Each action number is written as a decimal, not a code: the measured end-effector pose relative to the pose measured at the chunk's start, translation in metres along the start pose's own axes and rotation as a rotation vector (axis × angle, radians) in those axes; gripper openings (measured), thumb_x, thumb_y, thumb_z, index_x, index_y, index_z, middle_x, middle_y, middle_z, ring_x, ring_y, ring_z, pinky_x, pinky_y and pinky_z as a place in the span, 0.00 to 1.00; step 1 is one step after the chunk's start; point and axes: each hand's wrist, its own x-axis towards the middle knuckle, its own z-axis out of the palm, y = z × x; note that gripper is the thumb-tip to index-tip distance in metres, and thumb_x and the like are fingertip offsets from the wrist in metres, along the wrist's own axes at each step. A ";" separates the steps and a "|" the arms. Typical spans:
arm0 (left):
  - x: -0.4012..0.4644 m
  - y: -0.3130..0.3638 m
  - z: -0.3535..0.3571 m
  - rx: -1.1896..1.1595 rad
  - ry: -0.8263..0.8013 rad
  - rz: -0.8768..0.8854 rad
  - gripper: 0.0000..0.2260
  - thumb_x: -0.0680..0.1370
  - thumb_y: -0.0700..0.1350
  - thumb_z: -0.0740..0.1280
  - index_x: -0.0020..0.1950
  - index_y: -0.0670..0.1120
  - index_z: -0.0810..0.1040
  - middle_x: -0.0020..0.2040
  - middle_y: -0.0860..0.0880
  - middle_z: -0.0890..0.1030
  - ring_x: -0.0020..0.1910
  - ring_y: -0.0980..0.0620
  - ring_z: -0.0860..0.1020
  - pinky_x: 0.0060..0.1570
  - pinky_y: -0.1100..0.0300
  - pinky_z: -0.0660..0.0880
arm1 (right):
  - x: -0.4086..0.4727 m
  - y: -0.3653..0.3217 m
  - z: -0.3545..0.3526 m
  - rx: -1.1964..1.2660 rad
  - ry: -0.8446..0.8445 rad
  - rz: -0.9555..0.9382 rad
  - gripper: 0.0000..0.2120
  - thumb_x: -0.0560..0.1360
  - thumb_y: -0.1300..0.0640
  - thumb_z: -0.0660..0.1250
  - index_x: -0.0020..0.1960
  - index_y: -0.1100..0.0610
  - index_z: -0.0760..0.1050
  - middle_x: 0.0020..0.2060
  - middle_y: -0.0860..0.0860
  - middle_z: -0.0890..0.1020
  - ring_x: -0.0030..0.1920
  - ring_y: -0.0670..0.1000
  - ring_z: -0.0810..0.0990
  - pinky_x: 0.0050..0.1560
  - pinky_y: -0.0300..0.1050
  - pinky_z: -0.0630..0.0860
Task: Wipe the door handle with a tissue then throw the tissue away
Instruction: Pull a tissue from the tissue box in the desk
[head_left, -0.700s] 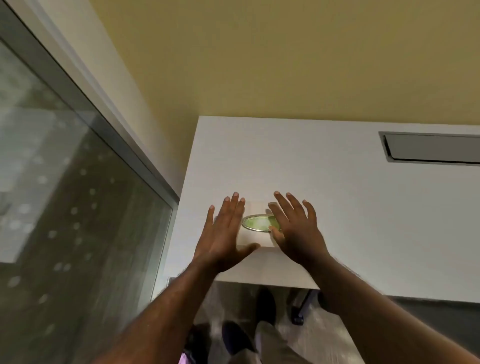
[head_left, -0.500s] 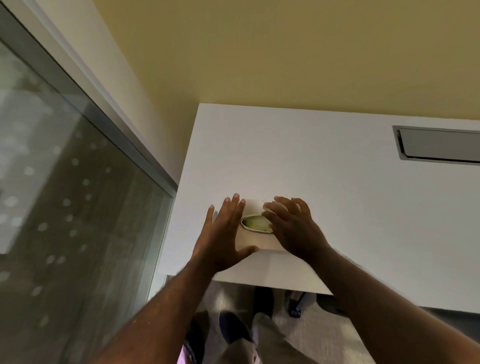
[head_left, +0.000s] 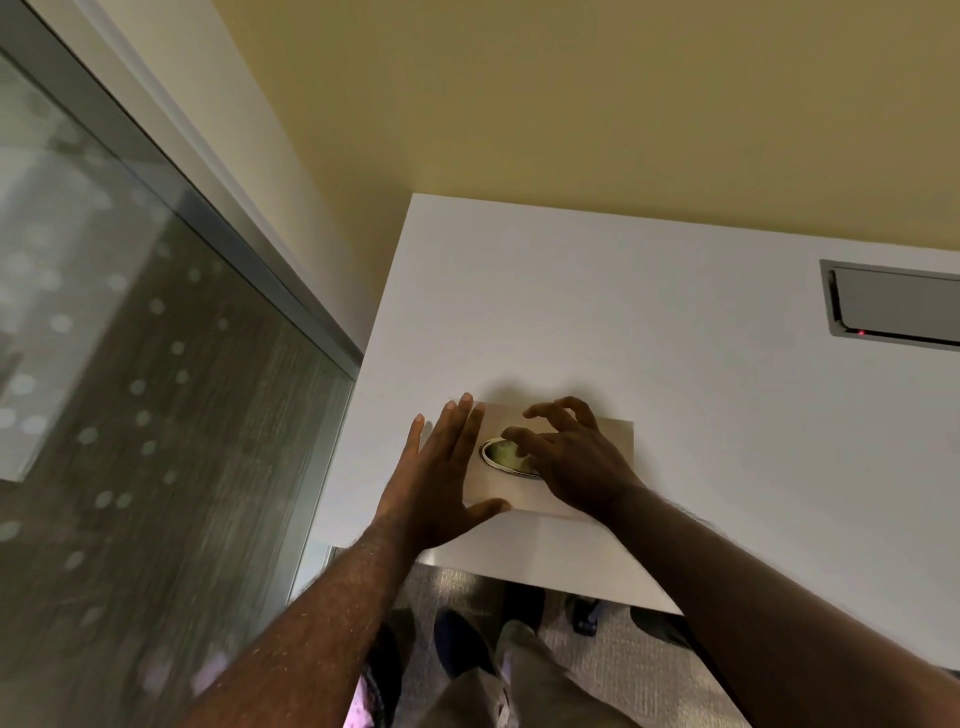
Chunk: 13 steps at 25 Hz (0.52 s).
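A flat beige tissue box (head_left: 615, 441) lies on a white table (head_left: 675, 338) near its front edge. Its top has an oval, metal-rimmed opening (head_left: 497, 453) with pale tissue showing inside. My left hand (head_left: 441, 467) lies flat with fingers straight on the box's left end. My right hand (head_left: 576, 462) is over the opening, fingers curled and spread, the thumb tip at the oval's rim. No tissue is visibly held. No door handle is in view.
A glass panel in a grey frame (head_left: 156, 415) runs down the left side. A grey recessed panel (head_left: 893, 306) with a small red light sits in the table at the right. A yellow wall (head_left: 571, 104) stands behind. Carpet and shoes (head_left: 462, 644) show below the table edge.
My right hand has gone from flat beside the opening to curled over it, fingertips at the rim. The left hand stays flat on the box. The view has shifted slightly.
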 end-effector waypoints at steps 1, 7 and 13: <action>0.000 0.000 0.000 -0.002 -0.001 0.001 0.49 0.72 0.73 0.58 0.80 0.45 0.42 0.81 0.47 0.43 0.79 0.46 0.45 0.74 0.44 0.45 | 0.001 0.001 0.001 0.013 -0.025 0.012 0.29 0.58 0.60 0.82 0.57 0.53 0.77 0.47 0.54 0.85 0.60 0.57 0.68 0.53 0.54 0.75; -0.003 0.001 -0.001 -0.013 -0.014 -0.022 0.50 0.72 0.71 0.61 0.80 0.46 0.39 0.80 0.48 0.40 0.79 0.47 0.43 0.74 0.46 0.41 | 0.006 0.001 -0.008 0.012 -0.106 -0.005 0.31 0.56 0.61 0.83 0.57 0.51 0.79 0.46 0.53 0.85 0.56 0.61 0.79 0.53 0.55 0.76; -0.003 0.001 -0.001 -0.044 0.000 -0.025 0.49 0.72 0.71 0.63 0.80 0.47 0.41 0.81 0.47 0.43 0.79 0.47 0.44 0.75 0.44 0.44 | 0.015 0.004 -0.001 -0.016 -0.126 -0.064 0.32 0.61 0.63 0.80 0.63 0.54 0.75 0.41 0.52 0.86 0.57 0.58 0.79 0.63 0.56 0.58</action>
